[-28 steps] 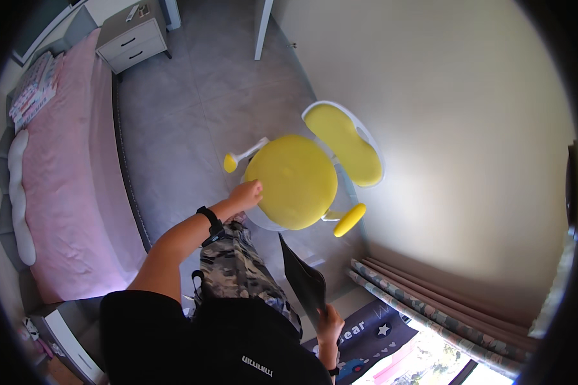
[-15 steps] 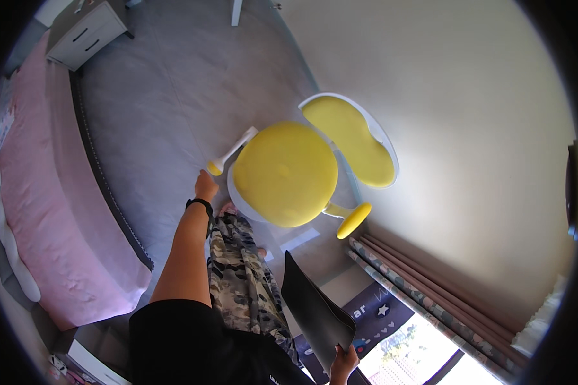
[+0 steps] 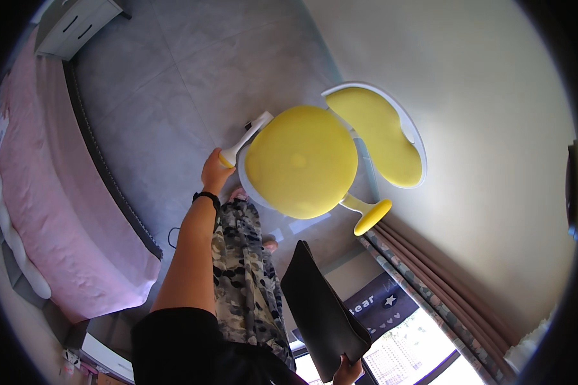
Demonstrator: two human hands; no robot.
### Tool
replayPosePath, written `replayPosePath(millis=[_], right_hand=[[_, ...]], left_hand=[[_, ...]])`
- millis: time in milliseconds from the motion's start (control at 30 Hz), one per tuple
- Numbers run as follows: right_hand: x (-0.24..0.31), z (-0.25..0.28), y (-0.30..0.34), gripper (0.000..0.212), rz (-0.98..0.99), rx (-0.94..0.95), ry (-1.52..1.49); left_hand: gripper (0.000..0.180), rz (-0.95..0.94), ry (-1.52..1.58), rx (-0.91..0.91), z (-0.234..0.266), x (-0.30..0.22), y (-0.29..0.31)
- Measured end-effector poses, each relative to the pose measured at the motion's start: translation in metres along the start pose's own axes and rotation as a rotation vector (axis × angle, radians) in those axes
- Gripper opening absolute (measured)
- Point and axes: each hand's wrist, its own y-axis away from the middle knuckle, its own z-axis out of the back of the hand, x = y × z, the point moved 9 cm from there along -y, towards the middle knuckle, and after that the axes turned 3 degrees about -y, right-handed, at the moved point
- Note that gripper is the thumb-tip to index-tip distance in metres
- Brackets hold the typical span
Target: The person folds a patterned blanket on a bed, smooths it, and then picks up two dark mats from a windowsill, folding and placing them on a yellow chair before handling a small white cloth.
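Daylight comes through the window point(image 3: 404, 353) just beside the right hand point(image 3: 348, 371), its panes partly burnt out to white. Beyond that hand, the pale wall point(image 3: 475, 141) glows softly, dulling toward the rim. The floor point(image 3: 135, 122) past the left hand point(image 3: 216, 172) is dimmer, evenly grey. Left of that hand, fisheye distortion bows the bed point(image 3: 77, 212); black vignetting closes the corners.

The round yellow cloth-like chair seat point(image 3: 300, 163) looks smooth, matt; toward six o'clock from it, the flat black leather-like sheet point(image 3: 322, 311) has a faint sheen.
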Motion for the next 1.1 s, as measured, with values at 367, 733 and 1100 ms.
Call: replayPosePath(millis=[367, 733, 1100], right_hand=[[0.048, -0.043, 0.016, 0.018, 0.012, 0.054, -0.129], [0.105, -0.041, 0.019, 0.017, 0.035, -0.024, -0.095], [0.117, -0.026, 0.019, 0.011, 0.105, -0.044, -0.080]], left_hand=[[0.051, -0.451, -0.113, -0.004, 0.035, -0.091, -0.044], [0.055, -0.274, -0.302, -0.088, 0.014, -0.166, -0.104], [0.054, -0.531, 0.139, -0.096, 0.022, -0.104, -0.092]])
